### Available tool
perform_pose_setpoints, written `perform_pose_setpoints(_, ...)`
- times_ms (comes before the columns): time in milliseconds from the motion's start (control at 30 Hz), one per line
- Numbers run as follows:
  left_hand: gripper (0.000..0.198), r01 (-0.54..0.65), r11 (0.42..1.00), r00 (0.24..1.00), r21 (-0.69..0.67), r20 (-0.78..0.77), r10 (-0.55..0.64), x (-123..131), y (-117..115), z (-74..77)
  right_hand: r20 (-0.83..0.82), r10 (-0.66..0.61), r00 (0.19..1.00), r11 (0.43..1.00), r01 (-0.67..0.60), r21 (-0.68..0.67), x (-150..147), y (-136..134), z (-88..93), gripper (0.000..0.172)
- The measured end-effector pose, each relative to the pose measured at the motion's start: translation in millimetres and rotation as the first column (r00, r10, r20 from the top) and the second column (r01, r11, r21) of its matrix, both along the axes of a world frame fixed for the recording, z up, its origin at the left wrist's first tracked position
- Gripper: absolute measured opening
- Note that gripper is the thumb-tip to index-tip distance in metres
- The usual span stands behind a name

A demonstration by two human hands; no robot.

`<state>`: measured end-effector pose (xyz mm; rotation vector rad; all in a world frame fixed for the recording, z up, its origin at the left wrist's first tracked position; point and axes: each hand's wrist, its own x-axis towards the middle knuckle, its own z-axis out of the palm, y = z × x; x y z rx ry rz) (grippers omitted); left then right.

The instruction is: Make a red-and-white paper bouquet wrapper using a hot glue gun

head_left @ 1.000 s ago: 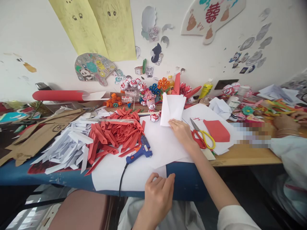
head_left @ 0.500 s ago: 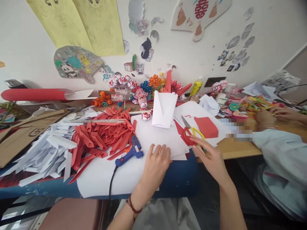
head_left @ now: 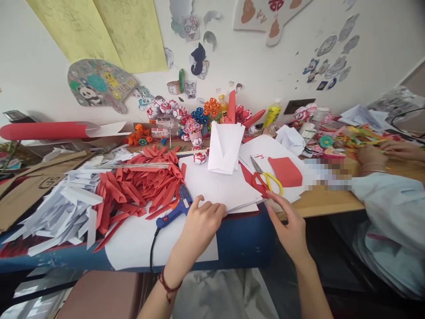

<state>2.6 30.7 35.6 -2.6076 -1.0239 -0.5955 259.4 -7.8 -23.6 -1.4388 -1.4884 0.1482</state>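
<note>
My left hand (head_left: 206, 221) lies at the front edge of a stack of white paper (head_left: 215, 190). Its fingers are bent over the edge, one raised apart from the others, and the thumb is hidden. At the stack's right corner, my right hand (head_left: 287, 221) is open, thumb and fingers apart. Just beyond its fingertips lie scissors (head_left: 267, 179) with red and yellow handles, over white and red paper. A blue glue gun (head_left: 175, 211) rests left of my left hand. A folded white paper piece (head_left: 226, 148) stands at the back of the stack.
To the left lie piles of folded red strips (head_left: 149, 186) and white strips (head_left: 63, 212), with thin sticks (head_left: 133, 165) across them. Flat cardboard (head_left: 43, 177) is at far left. Paper flowers (head_left: 201, 116) and bottles (head_left: 272, 113) line the wall. Another person's sleeve (head_left: 388, 195) is at right.
My left hand has shifted left along the paper, its fingers bending more. My right hand has drawn slightly down, away from the scissors. The view has shifted a little.
</note>
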Motion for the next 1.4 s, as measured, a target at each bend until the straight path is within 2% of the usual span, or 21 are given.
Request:
perform_pose_setpoints(100, 0.011, 0.002, 0.999, 0.999, -0.036, 0.043, -0.001, -1.5, 1.4, 2.2, 0.004, -0.006, 1.0, 0.999, 0.006, -0.036, -1.5, -1.8, 1.1, 0.031)
perform_pose_setpoints(267, 0.031, -0.062, 0.998, 0.99, -0.002, 0.131, 0.062, -3.4, 3.7, -0.5, 0.012, 0.063, 0.998, 0.994, -0.062, -0.092, -8.9, -4.7, -1.5, 0.037)
perform_pose_setpoints(400, 0.016, -0.101, 0.993, 0.96, -0.056, 0.257, 0.112, -4.0, 5.5, -2.4, 0.079, 0.122, 0.989, 0.99, -0.115, -0.086, -16.4, -3.1, -4.1, 0.031)
perform_pose_setpoints(467, 0.015, -0.108, 0.99, 0.949, -0.089, 0.287, 0.13, -4.8, 5.7, -1.7, 0.098, 0.108, 0.989, 0.992, -0.101, -0.069, -18.2, -1.4, -6.7, 0.03)
perform_pose_setpoints(700, 0.019, -0.195, 0.98, 0.935, -0.047, 0.292, 0.2, -10.9, 3.2, 1.0, 0.097, -0.03, 0.995, 0.999, 0.033, -0.022, -17.3, 0.2, -14.0, 0.023)
perform_pose_setpoints(800, 0.029, -0.156, 0.987, 0.948, -0.038, 0.274, 0.16, -10.7, 0.4, -0.1, 0.091, -0.082, 0.993, 0.996, 0.085, -0.027, -20.5, -3.8, -10.2, 0.028)
perform_pose_setpoints(933, 0.044, -0.046, 0.997, 0.991, -0.064, 0.119, 0.054, -4.8, -3.5, 0.3, 0.061, -0.075, 0.995, 0.993, 0.08, -0.088, -28.6, -9.8, -2.4, 0.037)
perform_pose_setpoints(1033, 0.045, -0.015, 0.997, 1.0, -0.082, 0.013, 0.016, 1.0, -6.0, 0.8, -0.029, -0.072, 0.997, 0.99, 0.068, -0.122, -33.1, -11.7, 1.1, 0.043)
perform_pose_setpoints(1100, 0.049, -0.011, 0.997, 1.0, -0.08, -0.012, 0.01, 4.2, -7.3, -0.3, -0.173, -0.039, 0.984, 0.991, 0.016, -0.134, -35.2, -11.8, 2.7, 0.046)
perform_pose_setpoints(1167, 0.044, -0.004, 0.997, 1.0, -0.08, -0.021, 0.003, 6.9, -8.0, -2.7, -0.364, 0.041, 0.931, 0.987, -0.094, -0.129, -37.9, -11.1, 5.3, 0.049)
perform_pose_setpoints(1233, 0.035, 0.013, 0.996, 0.999, -0.083, -0.03, -0.016, 9.3, -7.6, -5.9, -0.519, 0.141, 0.843, 0.973, -0.216, -0.086, -42.1, -9.6, 9.0, 0.053)
perform_pose_setpoints(1333, 0.033, 0.005, 0.998, 1.0, -0.069, -0.025, -0.006, 12.1, -4.5, -11.0, -0.608, 0.262, 0.75, 0.943, -0.334, -0.005, -49.6, -6.5, 13.8, 0.059)
perform_pose_setpoints(1400, 0.026, -0.023, 0.997, 1.0, -0.068, 0.014, 0.024, 13.1, -1.4, -13.8, -0.614, 0.286, 0.736, 0.937, -0.35, 0.016, -52.8, -4.9, 14.3, 0.057)
